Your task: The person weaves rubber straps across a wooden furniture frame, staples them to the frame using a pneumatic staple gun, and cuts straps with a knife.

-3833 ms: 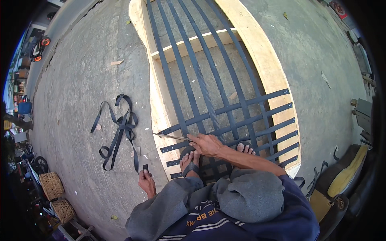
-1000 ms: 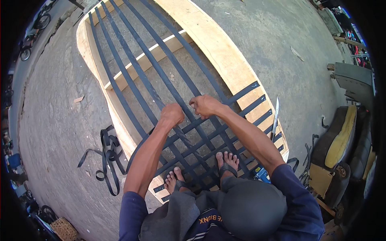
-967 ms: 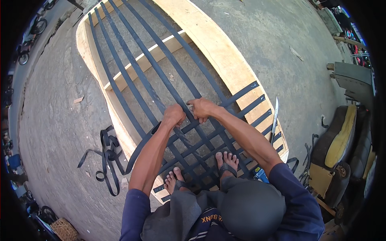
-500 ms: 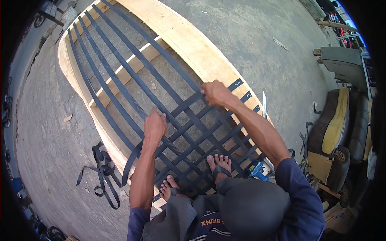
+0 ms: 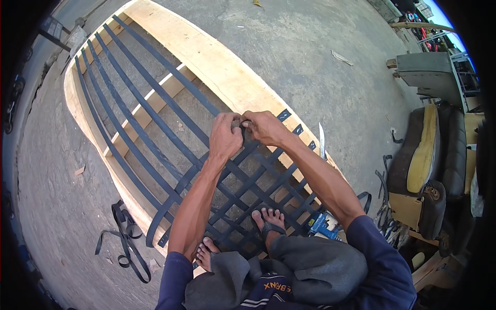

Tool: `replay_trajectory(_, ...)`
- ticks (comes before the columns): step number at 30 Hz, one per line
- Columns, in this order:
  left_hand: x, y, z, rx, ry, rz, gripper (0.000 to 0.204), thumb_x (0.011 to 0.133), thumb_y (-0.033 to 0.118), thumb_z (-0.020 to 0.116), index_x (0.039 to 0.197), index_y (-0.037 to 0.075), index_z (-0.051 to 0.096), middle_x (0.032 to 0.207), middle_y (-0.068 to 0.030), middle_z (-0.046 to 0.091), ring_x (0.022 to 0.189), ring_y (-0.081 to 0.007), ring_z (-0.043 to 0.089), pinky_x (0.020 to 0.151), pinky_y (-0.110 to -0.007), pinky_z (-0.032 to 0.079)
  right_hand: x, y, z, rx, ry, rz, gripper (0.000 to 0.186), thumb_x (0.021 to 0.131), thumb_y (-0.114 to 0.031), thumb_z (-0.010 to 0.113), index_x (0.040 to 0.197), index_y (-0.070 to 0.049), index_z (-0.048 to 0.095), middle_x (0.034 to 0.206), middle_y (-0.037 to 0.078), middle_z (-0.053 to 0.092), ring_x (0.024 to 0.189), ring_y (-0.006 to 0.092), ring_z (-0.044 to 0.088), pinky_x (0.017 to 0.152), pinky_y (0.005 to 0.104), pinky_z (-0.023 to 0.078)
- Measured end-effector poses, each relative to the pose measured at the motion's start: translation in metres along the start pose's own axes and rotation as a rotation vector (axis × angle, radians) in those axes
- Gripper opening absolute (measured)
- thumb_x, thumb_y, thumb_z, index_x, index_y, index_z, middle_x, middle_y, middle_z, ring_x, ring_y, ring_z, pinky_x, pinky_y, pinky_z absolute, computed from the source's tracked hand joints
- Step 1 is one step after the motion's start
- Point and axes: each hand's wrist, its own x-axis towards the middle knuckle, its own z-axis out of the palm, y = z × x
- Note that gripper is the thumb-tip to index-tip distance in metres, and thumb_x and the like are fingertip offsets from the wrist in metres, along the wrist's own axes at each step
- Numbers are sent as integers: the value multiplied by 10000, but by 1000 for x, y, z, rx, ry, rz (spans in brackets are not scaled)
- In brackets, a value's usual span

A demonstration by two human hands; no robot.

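A long wooden frame (image 5: pixel 227 72) lies on the ground with dark elastic webbing straps (image 5: pixel 135 89) stretched along its length. Nearer me, cross straps (image 5: pixel 248 183) are woven through them in a lattice. My left hand (image 5: pixel 225 137) and my right hand (image 5: pixel 262 127) meet close to the right-hand board, both with curled fingers on a dark webbing strap; their grip partly hides it. This strap runs back under my left forearm to a loop (image 5: pixel 157 219) at the left rail. My bare feet in sandals are among the woven straps.
Loose webbing (image 5: pixel 124 235) lies tangled on the concrete at left. A blue power tool (image 5: pixel 324 226) rests by my right knee, and a knife-like blade (image 5: pixel 322 139) lies along the right board. Old seat cushions (image 5: pixel 421 150) and strap scraps (image 5: pixel 383 188) are at right.
My left hand has moved right and up to meet my right hand at the strap. The loose strap at the left rail has been drawn further across the frame. The view has shifted slightly.
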Motion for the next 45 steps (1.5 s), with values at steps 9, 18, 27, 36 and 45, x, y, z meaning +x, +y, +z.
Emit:
replay_trajectory(9,9,-25,7,288,-1323,-671,238,954,92,579,1173,-2,600,786,-134,683,602,-205,666,546,-360,527,-5,11,6,236,-45,389,292,1048,-169,504,1293,-18,554,777,153,713,644,240,718,570,389,552)
replay_trajectory(18,-26,-59,26,-989,-869,-1299,232,994,52,565,1224,17,573,970,-114,633,768,-189,634,576,-326,530,19,15,37,70,-311,505,319,1037,-256,495,1226,-34,625,829,162,735,663,298,726,619,439,565)
replay_trajectory(27,19,33,17,133,-376,-92,488,909,63,623,1381,2,513,1329,-260,527,1227,-446,507,1060,-498,416,35,82,-37,-397,172,295,251,947,-278,649,975,-37,712,888,243,726,882,418,721,762,502,560)
replay_trajectory(36,7,15,52,385,-678,-69,641,884,67,575,1510,134,455,1278,-192,463,1144,-371,507,944,-477,461,-151,43,-12,-130,340,322,340,968,-154,602,1283,-45,534,1003,192,687,913,381,689,771,458,543)
replay_trajectory(45,4,12,74,206,-558,-144,626,851,12,578,1466,118,533,1086,-206,480,1025,-397,547,901,-476,461,-274,-20,228,-367,-205,588,407,1042,-354,403,1442,-288,428,1450,166,503,1309,483,475,1115,588,323)
